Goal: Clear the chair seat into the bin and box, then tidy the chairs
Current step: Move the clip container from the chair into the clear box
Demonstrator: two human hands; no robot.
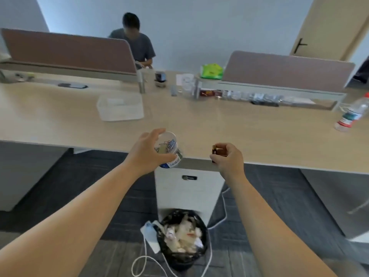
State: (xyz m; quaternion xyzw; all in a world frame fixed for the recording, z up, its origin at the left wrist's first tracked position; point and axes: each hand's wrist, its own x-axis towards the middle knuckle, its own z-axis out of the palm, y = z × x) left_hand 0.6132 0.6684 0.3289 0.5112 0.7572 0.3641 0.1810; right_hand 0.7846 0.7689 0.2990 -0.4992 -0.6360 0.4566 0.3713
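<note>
My left hand (147,151) grips a clear round tub of binder clips (168,149), tilted on its side over the near edge of the desk (249,126). My right hand (227,159) pinches a small brown and black pack, possibly batteries (218,151), at the same edge. A clear plastic box (120,106) sits on the desk farther back to the left. Below, on the floor between my arms, stands a black-lined bin (182,238) full of crumpled paper. No chair is in view.
A white cabinet (189,188) stands under the desk behind the bin, with white cable (139,264) looping on the floor. A water bottle (352,112), small items and brown dividers (285,70) line the desk. A person (133,39) sits across.
</note>
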